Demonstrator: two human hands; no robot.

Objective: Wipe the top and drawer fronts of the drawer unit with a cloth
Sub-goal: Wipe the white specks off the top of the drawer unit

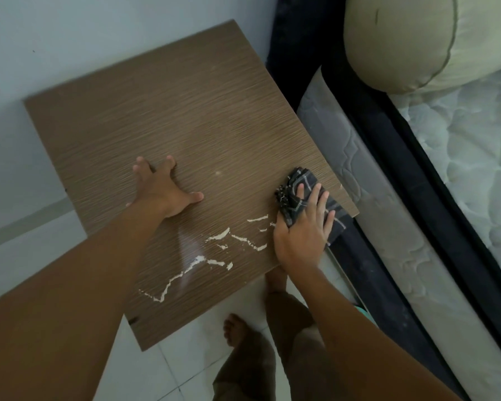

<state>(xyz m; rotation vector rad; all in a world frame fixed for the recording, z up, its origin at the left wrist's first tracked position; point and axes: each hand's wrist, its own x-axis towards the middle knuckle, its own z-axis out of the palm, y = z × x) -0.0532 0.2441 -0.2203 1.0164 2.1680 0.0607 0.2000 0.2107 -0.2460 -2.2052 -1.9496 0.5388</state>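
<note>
Pressing a cloth (307, 198) flat, the right hand (301, 235) spreads open; left hand (162, 192) splayed (chipped brown top (185, 111)).

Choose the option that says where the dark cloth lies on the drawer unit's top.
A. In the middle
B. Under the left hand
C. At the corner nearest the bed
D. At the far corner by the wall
C: the right hand presses the cloth down at the top's bed-side corner.
</note>
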